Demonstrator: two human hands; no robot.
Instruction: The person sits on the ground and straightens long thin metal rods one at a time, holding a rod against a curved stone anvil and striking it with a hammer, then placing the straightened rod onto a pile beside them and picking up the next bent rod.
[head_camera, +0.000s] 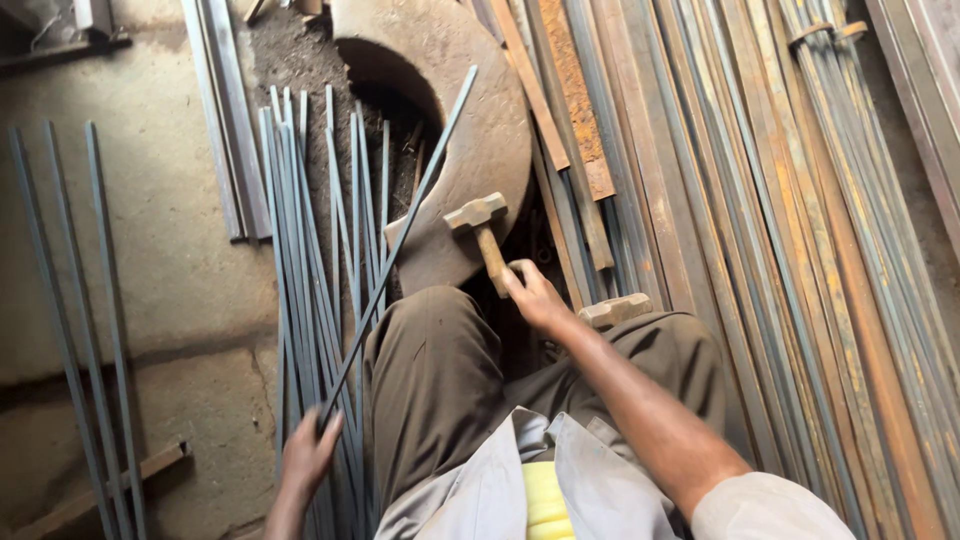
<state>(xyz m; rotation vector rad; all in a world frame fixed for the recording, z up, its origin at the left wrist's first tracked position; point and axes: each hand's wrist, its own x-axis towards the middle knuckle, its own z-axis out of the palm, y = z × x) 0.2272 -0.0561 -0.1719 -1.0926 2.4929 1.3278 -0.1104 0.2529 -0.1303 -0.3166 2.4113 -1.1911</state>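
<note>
On the floor of a metal workshop, seen from above, a person sits with knees bent in brown trousers (430, 380) amid steel stock. Their right hand (535, 296) is closed around the wooden handle of a hammer (480, 225), whose blocky head lies on the near edge of a large, worn round metal block (480, 130) just beyond the knees. Their left hand (310, 450), low at the near left, grips the near end of a thin steel rod (400, 240); the rod runs diagonally up and to the right, crossing the block with its far end above the dark hollow in the block's surface. The two hands are well apart, one on each side of the left knee.

Beneath the held rod, a loose pile of similar grey rods (310, 250) lies lengthwise on the ground at the left of the legs. Three more rods (70, 300) lie on the concrete floor (170, 260) farther left, and a bundle of flat bars (225, 120) rests at the far left. Filling the right side, long rusty steel strips and bars (790, 250) are stacked side by side, running from far to near. A second hammer-like head (615, 310) sits by the right knee, just beside the right forearm.
</note>
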